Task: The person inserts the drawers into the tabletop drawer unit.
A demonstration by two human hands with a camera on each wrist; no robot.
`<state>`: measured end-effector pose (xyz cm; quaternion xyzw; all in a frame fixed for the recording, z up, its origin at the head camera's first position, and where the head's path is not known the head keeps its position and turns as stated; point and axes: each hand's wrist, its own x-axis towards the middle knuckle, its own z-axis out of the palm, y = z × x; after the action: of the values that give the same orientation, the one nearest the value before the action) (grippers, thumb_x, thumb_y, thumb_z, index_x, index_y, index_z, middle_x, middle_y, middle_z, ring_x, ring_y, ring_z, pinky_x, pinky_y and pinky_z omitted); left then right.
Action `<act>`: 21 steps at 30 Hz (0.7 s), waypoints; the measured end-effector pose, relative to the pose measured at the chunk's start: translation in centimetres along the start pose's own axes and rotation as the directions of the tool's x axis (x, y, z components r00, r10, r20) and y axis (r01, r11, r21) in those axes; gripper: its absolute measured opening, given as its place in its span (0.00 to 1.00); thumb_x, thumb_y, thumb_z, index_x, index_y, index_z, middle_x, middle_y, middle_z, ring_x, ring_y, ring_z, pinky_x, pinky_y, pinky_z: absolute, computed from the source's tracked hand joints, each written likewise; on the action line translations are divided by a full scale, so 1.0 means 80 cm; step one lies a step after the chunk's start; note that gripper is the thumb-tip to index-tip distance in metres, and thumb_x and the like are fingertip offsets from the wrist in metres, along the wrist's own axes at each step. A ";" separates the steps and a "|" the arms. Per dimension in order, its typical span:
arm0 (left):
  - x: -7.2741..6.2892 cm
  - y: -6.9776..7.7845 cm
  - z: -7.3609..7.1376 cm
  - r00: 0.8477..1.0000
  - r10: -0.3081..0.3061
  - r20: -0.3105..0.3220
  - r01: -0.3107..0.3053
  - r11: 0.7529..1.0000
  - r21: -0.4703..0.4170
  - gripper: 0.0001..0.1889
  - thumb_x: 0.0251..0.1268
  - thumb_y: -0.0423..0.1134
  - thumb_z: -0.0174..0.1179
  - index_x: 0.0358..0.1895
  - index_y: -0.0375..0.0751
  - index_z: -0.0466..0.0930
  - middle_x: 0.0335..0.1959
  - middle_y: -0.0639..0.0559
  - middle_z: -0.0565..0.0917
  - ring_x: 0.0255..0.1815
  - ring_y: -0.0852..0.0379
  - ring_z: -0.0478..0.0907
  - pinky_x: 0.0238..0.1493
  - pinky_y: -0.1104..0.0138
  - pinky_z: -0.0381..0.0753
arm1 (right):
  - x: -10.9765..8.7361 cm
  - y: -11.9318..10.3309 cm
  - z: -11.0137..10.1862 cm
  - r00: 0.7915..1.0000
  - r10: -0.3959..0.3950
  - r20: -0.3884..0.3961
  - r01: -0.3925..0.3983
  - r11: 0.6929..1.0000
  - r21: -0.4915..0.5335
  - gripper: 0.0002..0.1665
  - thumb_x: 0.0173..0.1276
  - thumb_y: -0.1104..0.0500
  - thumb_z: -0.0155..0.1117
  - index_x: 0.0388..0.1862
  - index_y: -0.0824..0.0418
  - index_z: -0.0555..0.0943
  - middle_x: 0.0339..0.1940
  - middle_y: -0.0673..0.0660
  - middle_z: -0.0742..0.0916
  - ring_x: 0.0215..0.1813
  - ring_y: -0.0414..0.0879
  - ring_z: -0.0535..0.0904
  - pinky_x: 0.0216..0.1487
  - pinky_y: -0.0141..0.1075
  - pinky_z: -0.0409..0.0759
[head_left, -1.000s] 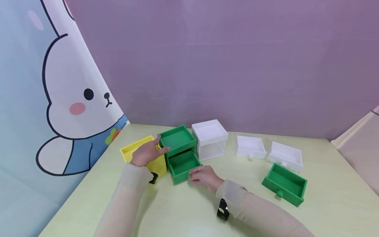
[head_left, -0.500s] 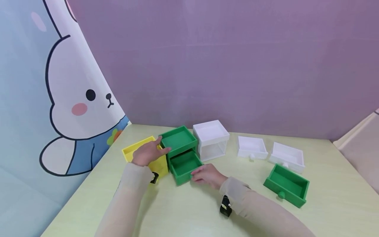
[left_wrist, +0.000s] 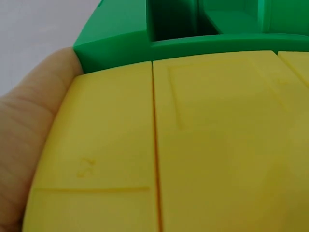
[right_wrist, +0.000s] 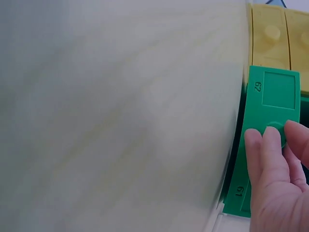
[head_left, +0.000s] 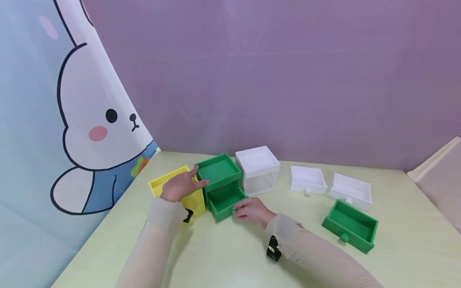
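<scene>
A green cabinet [head_left: 219,172] stands left of centre, angled to the right, with its lower drawer [head_left: 225,200] pulled partway out. My right hand [head_left: 253,212] pinches the round knob on that drawer's front; in the right wrist view the fingertips lie around the knob [right_wrist: 276,126], and the raised numbers 62 and 61 show on the front. My left hand [head_left: 178,187] lies over the yellow cabinet [head_left: 194,200], fingers reaching to the green cabinet's upper left edge. In the left wrist view a digit [left_wrist: 53,82] touches the green corner beside the yellow panels.
A white cabinet [head_left: 257,162] with an open front stands right beside the green one. Two loose white drawers, one at the left [head_left: 307,180] and one at the right [head_left: 350,191], lie on the table [head_left: 216,260]. A loose green drawer [head_left: 351,224] lies nearer the front.
The lower green drawer has slid slightly farther into its cabinet, the right hand moving with it. The left hand stays in place. The head view has shifted a little.
</scene>
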<state>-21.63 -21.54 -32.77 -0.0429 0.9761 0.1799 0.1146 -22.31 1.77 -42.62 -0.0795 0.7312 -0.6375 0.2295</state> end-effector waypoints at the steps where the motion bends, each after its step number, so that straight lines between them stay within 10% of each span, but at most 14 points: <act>1: 0.000 0.000 0.000 1.000 -0.001 -0.003 0.001 1.000 -0.001 0.42 0.65 0.65 0.50 0.77 0.50 0.50 0.22 0.47 0.74 0.19 0.56 0.60 0.24 0.65 0.57 | 0.000 0.000 -0.001 1.000 0.005 0.001 -0.005 1.000 -0.002 0.12 0.59 0.77 0.59 0.44 0.81 0.78 0.35 0.62 0.87 0.38 0.48 0.84 0.44 0.40 0.81; 21: 0.002 -0.002 0.004 1.000 0.007 -0.023 -0.006 1.000 0.014 0.41 0.65 0.65 0.49 0.76 0.50 0.51 0.19 0.48 0.71 0.16 0.57 0.57 0.22 0.66 0.56 | -0.010 0.002 -0.002 0.991 0.127 0.052 -0.131 0.987 0.092 0.13 0.68 0.67 0.59 0.44 0.79 0.77 0.25 0.57 0.84 0.26 0.41 0.82 0.35 0.32 0.81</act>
<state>-21.69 -21.61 -33.13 -0.0409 0.9787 0.1728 0.1031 -21.64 2.30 -42.60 -0.0355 0.6980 -0.6535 0.2906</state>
